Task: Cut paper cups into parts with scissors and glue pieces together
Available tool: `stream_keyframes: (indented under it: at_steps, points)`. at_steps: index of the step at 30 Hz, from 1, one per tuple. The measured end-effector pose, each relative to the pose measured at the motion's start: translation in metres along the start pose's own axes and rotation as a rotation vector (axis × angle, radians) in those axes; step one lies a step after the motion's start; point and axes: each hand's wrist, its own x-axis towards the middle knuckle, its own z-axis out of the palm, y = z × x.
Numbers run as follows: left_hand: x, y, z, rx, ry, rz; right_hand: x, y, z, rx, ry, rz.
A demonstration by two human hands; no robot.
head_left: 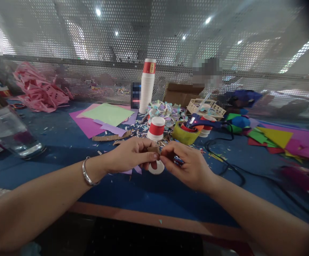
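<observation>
My left hand (pixel 133 155), with a silver bracelet at its wrist, pinches a small piece of brown cardboard (pixel 152 149) between thumb and fingers. Close against it, my right hand (pixel 188 163) is closed, its thumb and forefinger pinched at the cardboard's edge. A small dark blue object (pixel 179 160) shows partly inside the right palm; its kind is hidden. Below the fingertips lies a round white disc (pixel 156 168) on the blue table. An upside-down red and white paper cup (pixel 156 128) stands just beyond my hands.
A tall stack of paper cups (pixel 147 89) rises behind paper scraps (pixel 167 111). At right, a dark blue glue gun (pixel 199 122) rests by a yellow tape roll (pixel 186 135), its cable (pixel 234 170) trailing rightward. Coloured sheets (pixel 108 113) and a glass of water (pixel 12 128) are left.
</observation>
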Motion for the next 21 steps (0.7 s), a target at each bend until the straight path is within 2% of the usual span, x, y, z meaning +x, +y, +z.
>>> stream_keyframes:
  at_steps: [7, 12, 14, 18, 21]
  points:
    - [-0.001, -0.003, 0.0, 0.15, 0.041, 0.065, -0.002, 0.001, 0.001, 0.035, 0.003, 0.055]
    - [-0.005, -0.001, 0.001, 0.232, 0.066, 0.122, -0.001, -0.002, 0.001, 0.028, 0.022, 0.04]
    - [-0.006, 0.0, 0.003, 0.181, 0.052, 0.101, 0.0, -0.004, 0.001, 0.003, 0.03, 0.016]
    - [-0.001, -0.001, 0.01, -0.065, 0.003, 0.013, 0.001, -0.005, 0.002, -0.051, 0.07, -0.046]
    - [0.004, -0.004, 0.013, -0.208, 0.06, -0.052, 0.0, -0.004, 0.003, -0.075, 0.081, -0.093]
